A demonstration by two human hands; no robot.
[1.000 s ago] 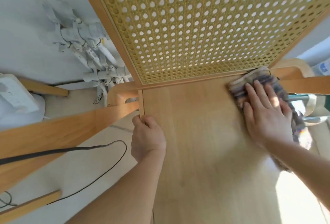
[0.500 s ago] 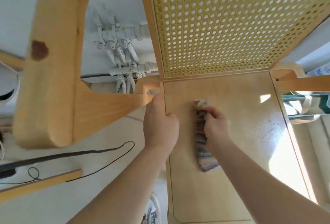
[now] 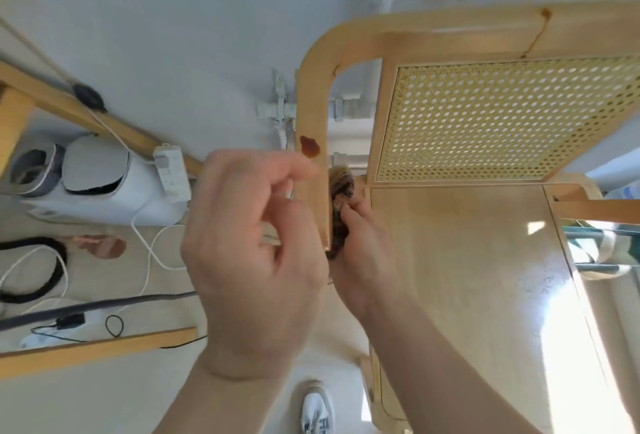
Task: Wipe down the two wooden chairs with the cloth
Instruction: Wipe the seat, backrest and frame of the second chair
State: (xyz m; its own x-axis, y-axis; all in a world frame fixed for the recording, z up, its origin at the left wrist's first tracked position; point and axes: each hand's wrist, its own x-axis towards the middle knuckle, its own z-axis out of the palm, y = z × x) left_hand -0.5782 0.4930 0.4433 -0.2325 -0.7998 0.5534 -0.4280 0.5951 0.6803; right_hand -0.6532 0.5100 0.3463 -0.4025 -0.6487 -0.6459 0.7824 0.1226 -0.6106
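Shoe (image 3: pixel 317 409): white, on the pale floor at the bottom edge.
Left hand (image 3: pixel 252 260): closest and blurred, fingers curled just beside the chair's post; I cannot tell whether it grips anything.
Right hand (image 3: pixel 363 253): fingers clamped on the cloth, pressing it to the inner face of the post.
Cloth (image 3: pixel 341 188): bunched, dark mottled weave with a pale tuft on top, wedged between post and seat.
Chair (image 3: pixel 311 104): light wood, rounded frame with a brown knot (image 3: pixel 309 147); smooth seat (image 3: pixel 467 260) catching sunlight, yellow cane back (image 3: pixel 502 118).
Behind: white pipes (image 3: pixel 280 108) on the wall, white appliance (image 3: pixel 104 188) at left.
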